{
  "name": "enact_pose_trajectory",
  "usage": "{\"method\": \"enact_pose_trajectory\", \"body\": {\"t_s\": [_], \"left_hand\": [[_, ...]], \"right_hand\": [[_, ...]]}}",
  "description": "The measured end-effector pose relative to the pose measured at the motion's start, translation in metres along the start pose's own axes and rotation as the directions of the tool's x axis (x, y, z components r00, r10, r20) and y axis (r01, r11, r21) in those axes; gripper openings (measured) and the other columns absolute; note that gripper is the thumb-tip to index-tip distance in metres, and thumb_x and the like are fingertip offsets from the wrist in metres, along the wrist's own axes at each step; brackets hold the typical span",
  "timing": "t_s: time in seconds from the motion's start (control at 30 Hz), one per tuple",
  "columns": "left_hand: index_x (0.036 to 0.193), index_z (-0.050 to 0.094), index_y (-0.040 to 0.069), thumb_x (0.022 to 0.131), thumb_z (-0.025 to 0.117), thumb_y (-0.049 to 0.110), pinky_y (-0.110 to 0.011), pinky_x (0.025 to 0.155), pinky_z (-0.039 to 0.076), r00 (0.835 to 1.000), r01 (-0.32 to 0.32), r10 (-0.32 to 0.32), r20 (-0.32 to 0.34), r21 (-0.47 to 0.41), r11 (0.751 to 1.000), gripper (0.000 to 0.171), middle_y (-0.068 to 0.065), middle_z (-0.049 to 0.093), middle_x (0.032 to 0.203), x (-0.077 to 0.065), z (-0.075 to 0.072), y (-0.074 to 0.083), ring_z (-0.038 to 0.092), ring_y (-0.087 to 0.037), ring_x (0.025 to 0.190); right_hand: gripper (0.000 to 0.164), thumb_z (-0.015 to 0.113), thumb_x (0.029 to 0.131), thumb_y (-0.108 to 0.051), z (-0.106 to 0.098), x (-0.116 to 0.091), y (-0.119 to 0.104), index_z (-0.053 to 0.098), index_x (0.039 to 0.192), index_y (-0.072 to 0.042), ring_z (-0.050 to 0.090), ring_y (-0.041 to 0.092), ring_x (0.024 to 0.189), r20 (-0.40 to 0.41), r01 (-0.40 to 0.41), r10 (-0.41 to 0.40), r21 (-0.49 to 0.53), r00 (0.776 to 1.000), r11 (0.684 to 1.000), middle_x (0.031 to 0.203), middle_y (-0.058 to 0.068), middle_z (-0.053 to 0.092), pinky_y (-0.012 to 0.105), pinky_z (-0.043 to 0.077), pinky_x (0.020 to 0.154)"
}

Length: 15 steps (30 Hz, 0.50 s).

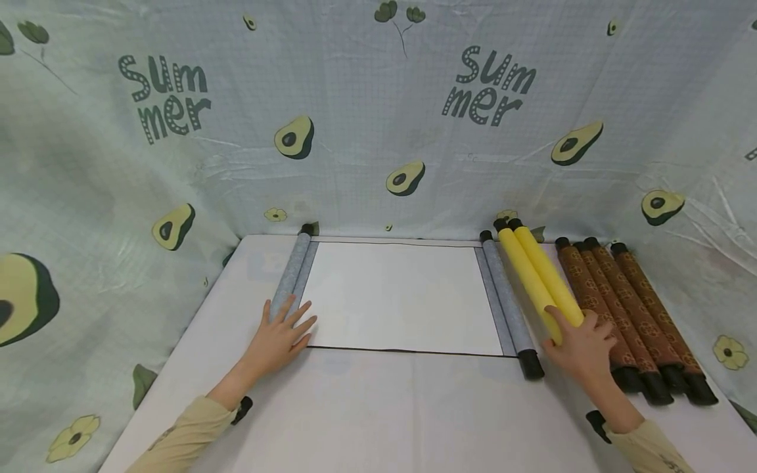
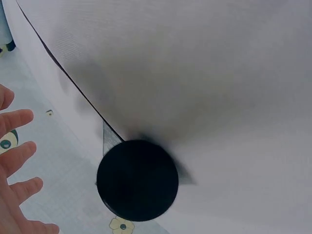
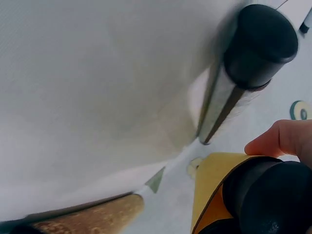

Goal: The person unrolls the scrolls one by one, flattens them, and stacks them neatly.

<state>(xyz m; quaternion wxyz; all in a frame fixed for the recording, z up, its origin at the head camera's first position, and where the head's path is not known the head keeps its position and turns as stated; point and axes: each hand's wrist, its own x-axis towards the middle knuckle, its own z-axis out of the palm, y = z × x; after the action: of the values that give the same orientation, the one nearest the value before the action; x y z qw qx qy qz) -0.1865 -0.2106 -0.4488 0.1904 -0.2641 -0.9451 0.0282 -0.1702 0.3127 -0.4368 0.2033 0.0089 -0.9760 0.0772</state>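
Note:
A scroll with grey rolled ends lies unrolled, its white sheet facing up between the left roll and the right roll. My left hand, fingers spread, is at the near end of the left roll and overlaps it in the head view. The left wrist view shows that roll's round black end cap beside the fingers. My right hand grips the near end of a yellow scroll made of two parallel rolls. Black end knobs stick out of it in the right wrist view.
Several brown patterned scrolls with black ends lie side by side at the right, close to my right hand. White cloth covers the table in front. A curtain printed with avocados stands behind and at the sides.

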Motion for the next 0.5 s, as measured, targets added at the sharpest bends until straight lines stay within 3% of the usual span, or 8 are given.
{"method": "enact_pose_trajectory", "body": {"t_s": [0.2, 0.5], "left_hand": [[0.117, 0.059, 0.017, 0.082, 0.061, 0.03, -0.066, 0.093, 0.027, 1.0, -0.017, 0.017, -0.018, 0.001, 1.0, 0.038, -0.009, 0.049, 0.131, 0.004, 0.001, 0.005, 0.037, -0.037, 0.126], [0.111, 0.062, 0.015, 0.079, 0.063, 0.029, -0.063, 0.086, 0.036, 0.981, -0.12, 0.117, -0.153, -0.008, 0.993, 0.035, -0.012, 0.055, 0.124, 0.009, 0.005, 0.015, 0.046, -0.039, 0.117]], "right_hand": [[0.047, 0.06, 0.069, -0.02, -0.001, 0.0, -0.015, 0.047, 0.114, -0.02, 0.034, 0.054, 0.078, -0.033, 0.039, -0.038, 0.02, 0.999, 0.999, 0.104, 0.04, 0.034, 0.055, 0.028, 0.051], [0.048, 0.061, 0.068, -0.017, -0.001, -0.004, -0.043, 0.049, 0.114, -0.021, 0.036, 0.052, 0.081, -0.018, 0.084, -0.083, 0.05, 0.996, 0.995, 0.108, 0.037, 0.036, 0.053, 0.031, 0.052]]}}
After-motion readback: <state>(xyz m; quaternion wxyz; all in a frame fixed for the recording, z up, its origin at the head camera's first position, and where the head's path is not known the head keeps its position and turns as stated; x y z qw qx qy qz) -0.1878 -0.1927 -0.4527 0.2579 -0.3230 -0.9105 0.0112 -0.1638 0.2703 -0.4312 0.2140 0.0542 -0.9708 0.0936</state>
